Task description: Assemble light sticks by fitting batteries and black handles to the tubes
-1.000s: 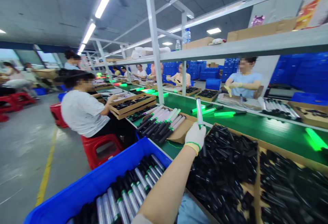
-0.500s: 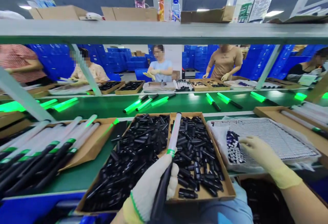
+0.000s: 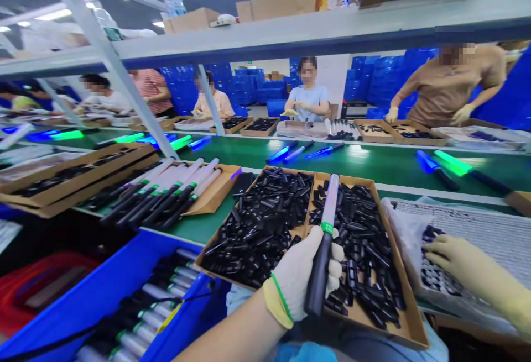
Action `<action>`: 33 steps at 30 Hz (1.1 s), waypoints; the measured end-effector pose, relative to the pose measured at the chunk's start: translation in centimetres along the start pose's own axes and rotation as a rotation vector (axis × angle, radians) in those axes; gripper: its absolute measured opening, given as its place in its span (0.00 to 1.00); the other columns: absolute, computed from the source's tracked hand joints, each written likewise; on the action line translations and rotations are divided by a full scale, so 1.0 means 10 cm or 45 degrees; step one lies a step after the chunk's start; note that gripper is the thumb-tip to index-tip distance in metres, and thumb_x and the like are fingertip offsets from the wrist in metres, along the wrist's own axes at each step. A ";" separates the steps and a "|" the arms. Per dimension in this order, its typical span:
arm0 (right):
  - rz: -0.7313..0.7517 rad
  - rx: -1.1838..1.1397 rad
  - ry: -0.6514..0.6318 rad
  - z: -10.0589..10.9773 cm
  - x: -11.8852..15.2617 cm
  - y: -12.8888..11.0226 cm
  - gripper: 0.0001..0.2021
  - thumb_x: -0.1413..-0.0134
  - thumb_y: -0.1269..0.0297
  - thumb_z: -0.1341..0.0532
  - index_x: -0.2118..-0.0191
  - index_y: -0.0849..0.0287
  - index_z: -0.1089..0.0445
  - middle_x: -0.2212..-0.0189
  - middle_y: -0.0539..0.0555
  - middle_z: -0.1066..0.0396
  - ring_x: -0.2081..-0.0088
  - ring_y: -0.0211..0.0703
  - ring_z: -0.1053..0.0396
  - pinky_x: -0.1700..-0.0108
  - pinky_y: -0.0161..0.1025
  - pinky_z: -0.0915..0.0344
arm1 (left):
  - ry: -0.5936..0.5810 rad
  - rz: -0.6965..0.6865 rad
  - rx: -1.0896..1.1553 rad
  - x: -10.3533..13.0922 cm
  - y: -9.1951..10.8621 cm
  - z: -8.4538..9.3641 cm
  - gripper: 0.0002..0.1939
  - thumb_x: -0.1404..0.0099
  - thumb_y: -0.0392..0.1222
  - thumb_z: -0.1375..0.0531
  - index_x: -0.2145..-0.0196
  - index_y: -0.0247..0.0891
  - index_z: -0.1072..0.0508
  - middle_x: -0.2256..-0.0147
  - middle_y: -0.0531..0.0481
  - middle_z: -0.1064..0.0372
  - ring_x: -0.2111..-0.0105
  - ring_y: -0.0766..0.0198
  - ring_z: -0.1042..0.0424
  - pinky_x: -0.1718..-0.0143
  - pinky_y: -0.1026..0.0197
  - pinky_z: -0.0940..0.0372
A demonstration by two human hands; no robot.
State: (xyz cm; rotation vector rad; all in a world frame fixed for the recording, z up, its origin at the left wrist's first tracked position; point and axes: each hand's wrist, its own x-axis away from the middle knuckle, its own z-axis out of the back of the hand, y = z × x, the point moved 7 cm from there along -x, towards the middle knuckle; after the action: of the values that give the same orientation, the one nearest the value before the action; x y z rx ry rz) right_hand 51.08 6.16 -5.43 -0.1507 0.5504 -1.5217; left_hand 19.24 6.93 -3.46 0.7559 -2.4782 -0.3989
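My left hand (image 3: pixel 305 273), in a white knit glove with a yellowish cuff, is wrapped round the black handle of a light stick (image 3: pixel 331 207). The stick has a whitish clear tube and a green band, is unlit and tilts upward. Beneath it lies a cardboard tray (image 3: pixel 409 295) with two sections, heaped with small black plastic parts (image 3: pixel 265 213). At the right my right hand (image 3: pixel 460 257), in a pale yellow glove, rests its outstretched fingers on small dark and white cylindrical pieces (image 3: pixel 437 273) in a plastic-lined tray (image 3: pixel 481 215). Its fingertips are partly hidden.
Unlit light sticks (image 3: pixel 178 185) lie on cardboard at the left. A blue bin (image 3: pixel 136 257) below holds more. Lit sticks lie on the green conveyor belt (image 3: pixel 240 155). A white shelf (image 3: pixel 265 33) crosses overhead on slanted posts. Co-workers (image 3: pixel 309 96) sit across the belt.
The view has swung left, bringing the blue bin into sight. Several belt lights have turned from green to blue. My left hand still grips the stick; my right fingers remain at the small pieces.
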 end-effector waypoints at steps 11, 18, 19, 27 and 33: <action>0.096 0.037 0.380 0.38 0.36 -1.03 0.15 0.37 0.54 0.46 0.49 0.43 0.27 0.54 0.52 0.24 0.57 0.52 0.24 0.58 0.46 0.25 | 0.039 -0.027 0.114 0.08 0.04 -0.01 0.17 0.31 0.51 0.46 0.60 0.31 0.29 0.70 0.45 0.30 0.71 0.62 0.26 0.68 0.62 0.28; 1.090 -0.150 0.319 0.07 0.59 -3.06 0.12 0.32 0.64 0.49 0.55 0.55 0.27 0.67 0.50 0.22 0.67 0.40 0.24 0.63 0.35 0.26 | 0.120 -0.104 -0.236 0.07 0.05 -0.07 0.13 0.39 0.47 0.36 0.62 0.36 0.31 0.77 0.52 0.34 0.81 0.72 0.36 0.80 0.72 0.42; 1.095 -0.131 0.338 0.01 0.56 -3.12 0.14 0.31 0.66 0.51 0.57 0.57 0.27 0.68 0.51 0.22 0.68 0.40 0.24 0.64 0.36 0.26 | 0.125 -0.124 -0.211 0.06 0.07 -0.05 0.14 0.38 0.48 0.36 0.61 0.37 0.31 0.76 0.52 0.34 0.80 0.72 0.36 0.79 0.71 0.41; 0.682 -0.368 0.362 -0.01 0.57 -2.62 0.13 0.35 0.65 0.45 0.49 0.51 0.29 0.58 0.51 0.23 0.61 0.41 0.23 0.58 0.33 0.26 | -0.078 -0.231 0.031 0.14 0.18 -0.04 0.16 0.34 0.50 0.41 0.54 0.37 0.30 0.70 0.50 0.33 0.75 0.68 0.32 0.72 0.66 0.35; -0.341 -1.007 0.298 -0.16 0.52 -1.98 0.14 0.39 0.50 0.42 0.56 0.51 0.25 0.56 0.54 0.25 0.55 0.50 0.26 0.51 0.44 0.27 | -0.095 -0.254 0.032 0.21 0.25 -0.03 0.20 0.34 0.53 0.42 0.50 0.39 0.32 0.68 0.50 0.34 0.74 0.70 0.32 0.75 0.69 0.37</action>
State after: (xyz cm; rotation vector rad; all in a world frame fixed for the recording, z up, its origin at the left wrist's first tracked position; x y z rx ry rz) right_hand 32.31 0.20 0.29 -0.6810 1.3475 -1.5103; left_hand 16.83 7.68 -1.42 1.0203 -2.4890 -0.4769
